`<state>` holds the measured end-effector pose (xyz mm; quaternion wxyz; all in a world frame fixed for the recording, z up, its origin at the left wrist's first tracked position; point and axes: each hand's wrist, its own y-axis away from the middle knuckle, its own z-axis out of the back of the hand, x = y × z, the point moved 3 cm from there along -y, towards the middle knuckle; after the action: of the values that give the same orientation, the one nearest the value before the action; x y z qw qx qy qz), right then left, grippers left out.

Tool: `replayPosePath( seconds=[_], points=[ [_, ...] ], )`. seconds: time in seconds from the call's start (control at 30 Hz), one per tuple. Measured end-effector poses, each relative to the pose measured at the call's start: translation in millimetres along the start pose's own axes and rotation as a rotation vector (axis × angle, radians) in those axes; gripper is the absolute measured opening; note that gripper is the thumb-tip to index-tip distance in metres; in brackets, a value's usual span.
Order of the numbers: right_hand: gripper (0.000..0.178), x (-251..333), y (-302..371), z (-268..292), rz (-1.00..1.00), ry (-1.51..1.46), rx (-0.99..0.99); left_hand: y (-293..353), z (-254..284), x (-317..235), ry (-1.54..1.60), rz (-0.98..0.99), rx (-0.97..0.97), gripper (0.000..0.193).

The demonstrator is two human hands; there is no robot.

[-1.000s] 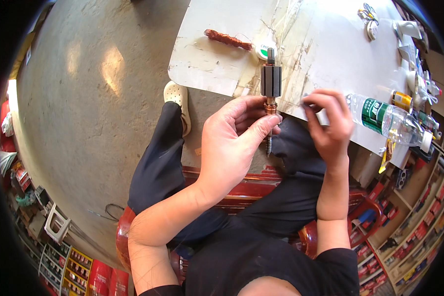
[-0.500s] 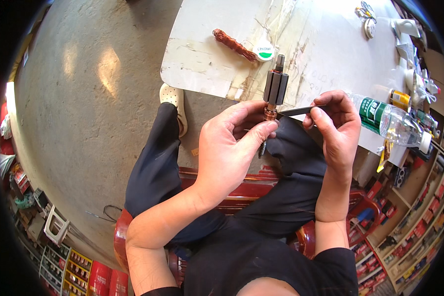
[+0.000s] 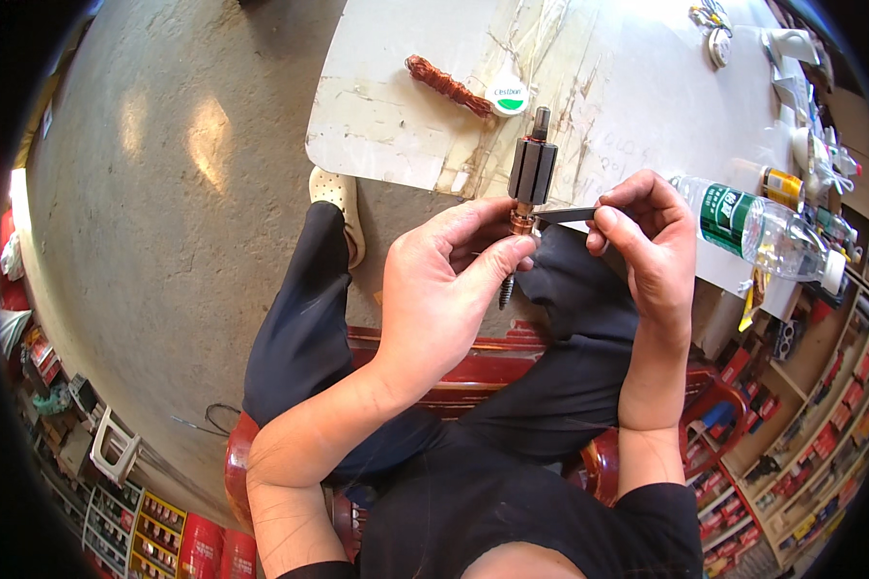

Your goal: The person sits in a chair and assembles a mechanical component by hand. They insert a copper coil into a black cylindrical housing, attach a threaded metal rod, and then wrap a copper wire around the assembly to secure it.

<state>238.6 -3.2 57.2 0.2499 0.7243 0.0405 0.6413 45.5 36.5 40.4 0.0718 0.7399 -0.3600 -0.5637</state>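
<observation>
A: What has changed since half a second ago?

B: The left hand (image 3: 444, 289) has tipped the motor rotor (image 3: 528, 188) a little more upright, and the right hand (image 3: 652, 241) has brought its thin dark tool (image 3: 565, 214) closer to the copper ring near the rotor's lower end.

A: How are the hands holding things?

B: The left hand is wrapped around the rotor's shaft, thumb and fingers pinching just below the copper ring; the shaft's threaded end (image 3: 504, 289) pokes out under the thumb. The right hand pinches the tool between thumb and fingertips, its tip touching or just beside the ring.

A: Where is the rotor?

B: Held above the person's lap, in front of the near edge of a white table (image 3: 628, 87).

A: What lies on the table?

B: A coil of copper wire (image 3: 446, 85), a small round white and green container (image 3: 505, 96) beside it, and a plastic bottle (image 3: 758, 230) lying on its side right of the right hand.
</observation>
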Motion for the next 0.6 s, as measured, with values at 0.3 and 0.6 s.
replayPosePath(
  seconds=[0.3, 0.6],
  points=[
    [0.012, -0.5, -0.4, 0.0, -0.023, -0.014, 0.008, -0.3, 0.4, 0.7, 0.001, 0.002, 0.006, 0.033],
    [0.012, 0.0, -0.6, 0.3, -0.023, 0.011, 0.027, -0.4, 1.2, 0.5, -0.025, 0.008, 0.004, 0.032]
  ],
)
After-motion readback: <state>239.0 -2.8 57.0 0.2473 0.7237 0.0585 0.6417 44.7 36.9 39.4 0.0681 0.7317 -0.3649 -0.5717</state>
